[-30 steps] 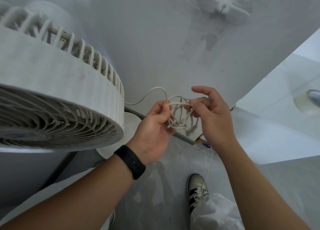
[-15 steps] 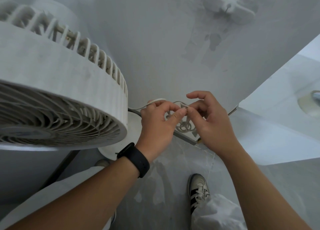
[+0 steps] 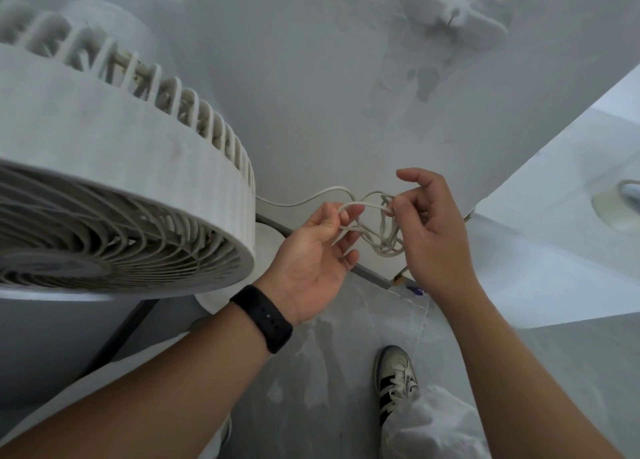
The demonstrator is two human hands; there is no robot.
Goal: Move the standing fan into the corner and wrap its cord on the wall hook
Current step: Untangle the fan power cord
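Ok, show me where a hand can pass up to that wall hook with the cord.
Free: the bare wall between the fan and the hook, straight above both hands. Also bare floor between the left forearm and the shoe. Crowded: the gap between the left hand and right hand, filled with cord loops.

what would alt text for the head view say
Two hands hold a loose coil of white cord, the left hand looping it, the right hand pinching it, beside a white standing fan. A wall hook sits above, empty.
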